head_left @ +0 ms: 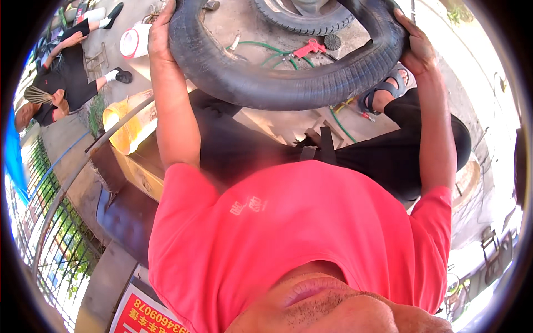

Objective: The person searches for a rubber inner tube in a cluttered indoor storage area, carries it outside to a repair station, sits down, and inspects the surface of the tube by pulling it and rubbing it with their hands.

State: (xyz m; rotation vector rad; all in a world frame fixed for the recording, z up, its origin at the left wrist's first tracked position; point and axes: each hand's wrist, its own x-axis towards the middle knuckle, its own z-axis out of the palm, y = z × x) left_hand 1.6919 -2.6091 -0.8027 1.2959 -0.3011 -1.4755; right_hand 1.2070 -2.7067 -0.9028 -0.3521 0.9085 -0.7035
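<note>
A black rubber inner tube (277,86), rounded as if it holds some air, is up in front of me at the far edge of the view. My left hand (161,34) grips its left side, fingers partly hidden behind the rubber. On the other side my right hand (420,49) is closed on the tube, thumb along its near face. The top of the ring is cut off by the picture's edge. Through its opening I see a red air gun (310,48) on the ground, joined to a green hose (266,46).
Beyond the tube lies a wheel with a treaded tyre (305,22). A yellow bucket (123,125) and a white bucket (133,43) stand to the left. Farther left another person (61,83) sits holding a fan (38,95). My sandalled foot (386,91) is below the tube's right side.
</note>
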